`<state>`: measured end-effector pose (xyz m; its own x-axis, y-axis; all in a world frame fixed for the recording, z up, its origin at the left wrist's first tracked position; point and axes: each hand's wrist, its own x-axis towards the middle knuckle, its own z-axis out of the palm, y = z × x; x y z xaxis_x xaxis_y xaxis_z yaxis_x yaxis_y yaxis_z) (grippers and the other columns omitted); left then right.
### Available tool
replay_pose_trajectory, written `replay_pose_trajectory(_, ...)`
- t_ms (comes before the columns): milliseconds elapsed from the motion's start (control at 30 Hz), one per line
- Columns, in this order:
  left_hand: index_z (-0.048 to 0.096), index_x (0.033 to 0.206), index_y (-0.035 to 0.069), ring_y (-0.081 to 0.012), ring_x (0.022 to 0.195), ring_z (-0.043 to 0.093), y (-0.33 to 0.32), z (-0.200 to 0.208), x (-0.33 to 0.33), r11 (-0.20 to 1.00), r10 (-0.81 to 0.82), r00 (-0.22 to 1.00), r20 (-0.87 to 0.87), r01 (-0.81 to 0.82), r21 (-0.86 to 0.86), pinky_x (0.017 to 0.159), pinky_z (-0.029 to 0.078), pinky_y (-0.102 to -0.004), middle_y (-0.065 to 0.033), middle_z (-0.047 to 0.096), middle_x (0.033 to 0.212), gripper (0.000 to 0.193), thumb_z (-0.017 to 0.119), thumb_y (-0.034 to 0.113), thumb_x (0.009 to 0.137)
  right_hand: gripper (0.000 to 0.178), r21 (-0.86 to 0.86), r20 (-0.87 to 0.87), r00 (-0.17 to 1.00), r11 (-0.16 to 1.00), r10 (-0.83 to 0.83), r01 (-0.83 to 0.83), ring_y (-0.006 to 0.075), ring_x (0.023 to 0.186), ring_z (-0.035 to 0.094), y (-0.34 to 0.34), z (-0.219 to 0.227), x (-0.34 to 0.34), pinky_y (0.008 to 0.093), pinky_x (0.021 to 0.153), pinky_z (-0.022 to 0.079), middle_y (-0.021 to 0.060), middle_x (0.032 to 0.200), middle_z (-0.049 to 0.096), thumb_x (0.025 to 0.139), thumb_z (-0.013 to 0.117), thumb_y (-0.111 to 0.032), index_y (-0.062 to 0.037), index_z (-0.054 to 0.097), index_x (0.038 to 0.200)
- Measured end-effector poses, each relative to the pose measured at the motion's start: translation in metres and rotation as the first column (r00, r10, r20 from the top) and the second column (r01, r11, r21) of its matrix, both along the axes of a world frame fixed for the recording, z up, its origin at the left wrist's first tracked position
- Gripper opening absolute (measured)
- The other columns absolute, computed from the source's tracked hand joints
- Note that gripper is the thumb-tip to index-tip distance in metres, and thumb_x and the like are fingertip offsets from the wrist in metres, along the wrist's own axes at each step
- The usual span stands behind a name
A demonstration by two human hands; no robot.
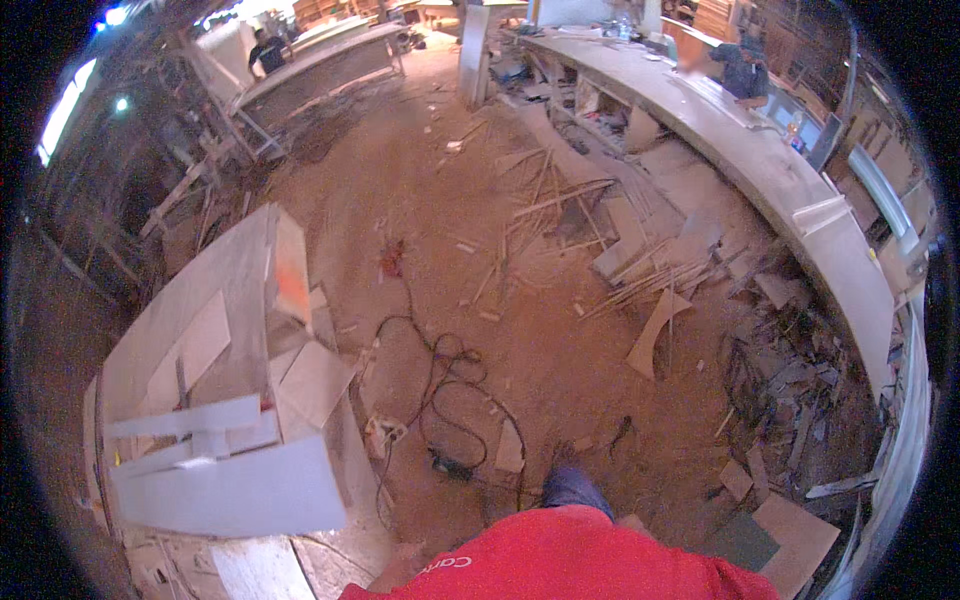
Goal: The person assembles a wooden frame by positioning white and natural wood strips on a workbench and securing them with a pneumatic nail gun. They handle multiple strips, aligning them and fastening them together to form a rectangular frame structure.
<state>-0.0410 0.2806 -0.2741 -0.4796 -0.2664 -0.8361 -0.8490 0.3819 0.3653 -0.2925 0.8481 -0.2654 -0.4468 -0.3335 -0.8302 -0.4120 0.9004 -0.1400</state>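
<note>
My red shirt [560, 555] fills the bottom middle, with one dark trouser leg [575, 490] below it on the floor. A small part of my left arm [398, 567] shows beside the shirt; the hand itself is out of sight. My right hand does not show either. Nearest to that left arm is a workbench [130, 375] on the left, bearing white panels [235, 490] and thin pale boards [210, 335]. A block with an orange-stained face [291, 270] stands at its far end.
A black cable [430, 400] lies looped on the dusty floor. Wood offcuts [570, 210] are heaped at centre right. A long curved-looking table [740, 150] runs along the right, with a person [738, 72] behind it. Another person [268, 52] is at the far left.
</note>
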Motion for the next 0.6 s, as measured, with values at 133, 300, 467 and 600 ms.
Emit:
replay_pose_trajectory(133, 0.075, 0.102, 0.004, -0.0312, 0.083, 0.07, 0.033, 0.014, -0.125, 0.995, 0.019, 0.999, -0.039, -0.015, 0.098, 0.075, 0.055, -0.0477, -0.0173, 0.074, 0.093, 0.027, 0.066, 0.028, 0.094, 0.029, 0.08, -0.151, 0.988, 0.997, 0.023, -0.011, 0.0356, 0.091, 0.076, 0.031, 0.039, -0.137, 0.0476, 0.079, 0.062, 0.015, 0.097, 0.078, 0.082, 0.065, -0.032, -0.0139, 0.081, 0.099)
replay_pose_trajectory(300, 0.074, 0.103, 0.003, -0.0334, 0.085, 0.07, 0.044, 0.018, -0.297, 0.986, 0.035, 0.98, -0.195, -0.002, 0.169, 0.077, 0.055, -0.0486, -0.0184, 0.074, 0.096, 0.028, 0.064, 0.028, 0.095, 0.022, 0.099, -0.515, 0.855, 0.995, 0.06, -0.01, 0.0326, 0.089, 0.076, 0.053, 0.024, -0.335, 0.0457, 0.077, 0.062, 0.0129, 0.094, 0.078, 0.083, 0.067, -0.03, -0.0139, 0.081, 0.088)
replay_pose_trajectory(467, 0.074, 0.105, 0.002, -0.0357, 0.088, 0.07, 0.006, 0.017, -0.41, 0.986, -0.015, 0.984, -0.177, 0.043, 0.158, 0.079, 0.056, -0.0495, -0.0195, 0.074, 0.099, 0.029, 0.063, 0.027, 0.095, 0.023, -0.185, -0.388, 0.74, 0.833, -0.55, 0.522, 0.0322, 0.09, 0.076, -0.015, 0.013, -0.452, 0.0426, 0.079, 0.061, 0.0102, 0.096, 0.078, 0.086, 0.066, -0.03, -0.0132, 0.08, 0.092)
replay_pose_trajectory(600, 0.073, 0.106, 0.001, -0.0375, 0.091, 0.07, -0.065, 0.019, -0.456, 0.996, -0.069, 0.996, -0.049, 0.071, 0.058, 0.08, 0.056, -0.0503, -0.0203, 0.074, 0.101, 0.03, 0.062, 0.027, 0.095, 0.029, -0.155, -0.02, 0.613, 0.608, -0.79, 0.779, 0.0311, 0.097, 0.075, -0.101, -0.016, -0.497, 0.0423, 0.083, 0.061, 0.0084, 0.108, 0.077, 0.088, 0.066, -0.035, -0.0143, 0.08, 0.104)
